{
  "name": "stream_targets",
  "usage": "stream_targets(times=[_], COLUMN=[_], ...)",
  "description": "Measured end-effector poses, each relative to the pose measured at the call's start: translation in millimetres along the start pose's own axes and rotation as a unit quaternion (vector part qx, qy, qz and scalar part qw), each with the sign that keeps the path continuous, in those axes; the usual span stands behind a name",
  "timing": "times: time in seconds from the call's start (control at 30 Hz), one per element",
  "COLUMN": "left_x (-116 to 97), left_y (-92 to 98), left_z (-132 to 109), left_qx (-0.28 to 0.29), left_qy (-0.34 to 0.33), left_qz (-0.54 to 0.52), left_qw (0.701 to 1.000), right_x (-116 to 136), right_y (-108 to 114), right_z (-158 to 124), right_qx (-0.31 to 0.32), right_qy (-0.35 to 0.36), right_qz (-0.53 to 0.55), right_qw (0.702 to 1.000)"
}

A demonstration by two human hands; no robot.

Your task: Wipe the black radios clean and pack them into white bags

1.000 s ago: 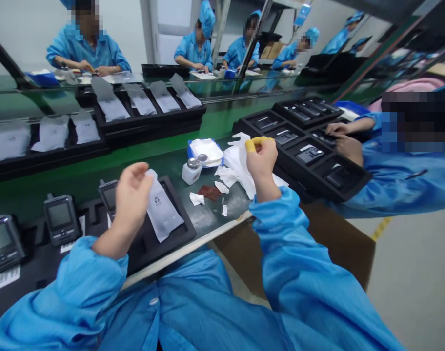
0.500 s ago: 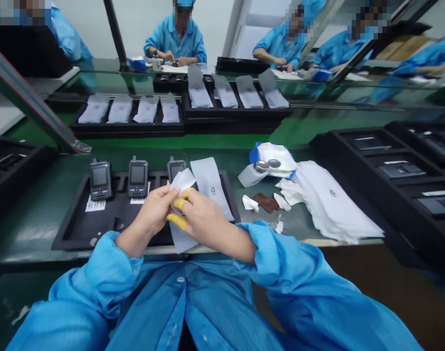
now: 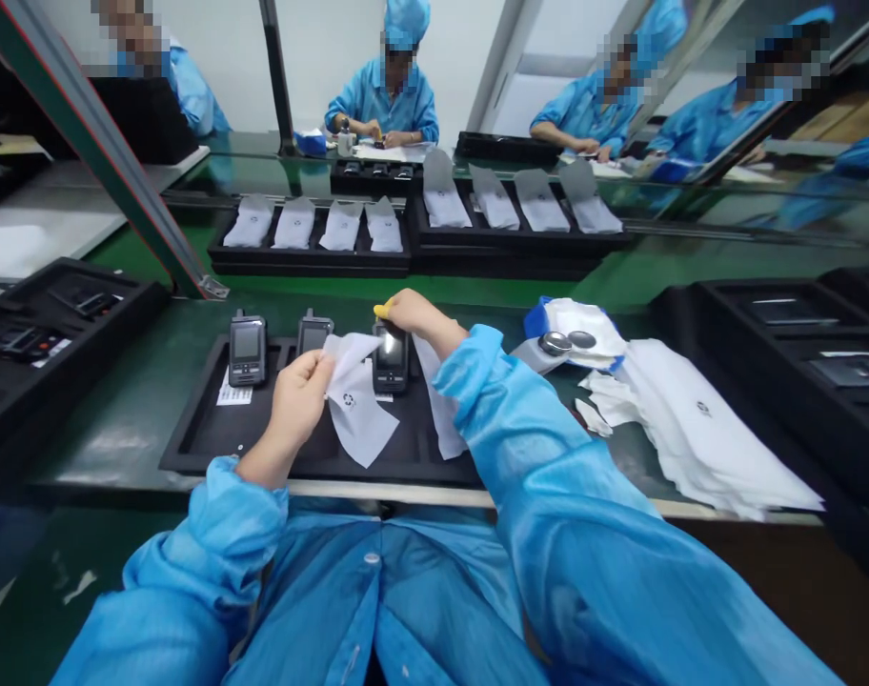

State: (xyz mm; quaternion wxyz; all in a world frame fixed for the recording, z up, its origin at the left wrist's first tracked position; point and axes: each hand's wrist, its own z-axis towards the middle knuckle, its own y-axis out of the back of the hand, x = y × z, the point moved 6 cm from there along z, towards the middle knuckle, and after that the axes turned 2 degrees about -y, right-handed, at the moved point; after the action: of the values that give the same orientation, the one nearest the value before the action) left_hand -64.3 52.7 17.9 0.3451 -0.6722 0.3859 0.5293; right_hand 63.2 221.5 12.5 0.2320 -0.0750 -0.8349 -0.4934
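My left hand point(image 3: 300, 398) pinches the upper end of a white translucent pouch point(image 3: 363, 419) with a dark round mark; the pouch hangs over the black tray point(image 3: 198, 455). My right hand point(image 3: 414, 312), with a yellow finger cot showing, is closed at the top of a handheld radio point(image 3: 392, 360) with a screen and keys, just right of the pouch. Its fingertips are partly hidden. Two similar units, a left radio point(image 3: 247, 351) and a middle radio point(image 3: 314, 333), stand in the tray's back row. Under my right forearm lies a second pouch point(image 3: 440, 410), partly covered.
To the right are a pile of white pouches point(image 3: 698, 419), crumpled wipes point(image 3: 613, 395), and a blue-and-white packet point(image 3: 584, 329) beside a round metal piece point(image 3: 555, 343). Trays flank both sides. Across the bench, pouches stand in far trays point(image 3: 310, 262); co-workers point(image 3: 388, 100) sit behind.
My right hand has left the pouch and moved up and away to the third radio. My left hand still holds the pouch, which now hangs more spread out. The view has shifted left.
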Motion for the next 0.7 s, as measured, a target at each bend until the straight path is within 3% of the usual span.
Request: stream_targets(times=[0.1, 0.2, 0.3, 0.37, 0.5, 0.7], left_x=[8.8, 12.8, 7.4, 0.5, -16.1, -28.9], left_y=[-6.4, -12.5, -17.9, -21.9, -27.5, -41.6], left_z=[4.2, 5.1, 3.1, 1.3, -1.4, -6.9], left_qx=[0.014, 0.022, 0.027, 0.033, 0.025, 0.057], left_qy=[0.041, 0.059, 0.053, 0.045, 0.009, 0.003], left_qz=[-0.057, -0.085, -0.097, -0.101, -0.109, -0.127], left_qw=[0.997, 0.994, 0.994, 0.993, 0.994, 0.990], right_x=[-0.4, 0.3, -5.3, -11.6, -11.3, 9.0], right_y=[13.5, 44.3, 86.8, 110.5, 141.8, 144.1], right_z=[-22.9, -50.4, -80.5, -96.4, -122.1, -140.5], right_qx=[-0.028, -0.157, -0.346, -0.411, -0.458, -0.480], right_qy=[0.008, 0.070, 0.153, 0.194, 0.246, 0.257], right_qz=[-0.024, -0.028, 0.052, 0.133, 0.254, 0.296], right_qw=[0.999, 0.985, 0.924, 0.881, 0.816, 0.785])
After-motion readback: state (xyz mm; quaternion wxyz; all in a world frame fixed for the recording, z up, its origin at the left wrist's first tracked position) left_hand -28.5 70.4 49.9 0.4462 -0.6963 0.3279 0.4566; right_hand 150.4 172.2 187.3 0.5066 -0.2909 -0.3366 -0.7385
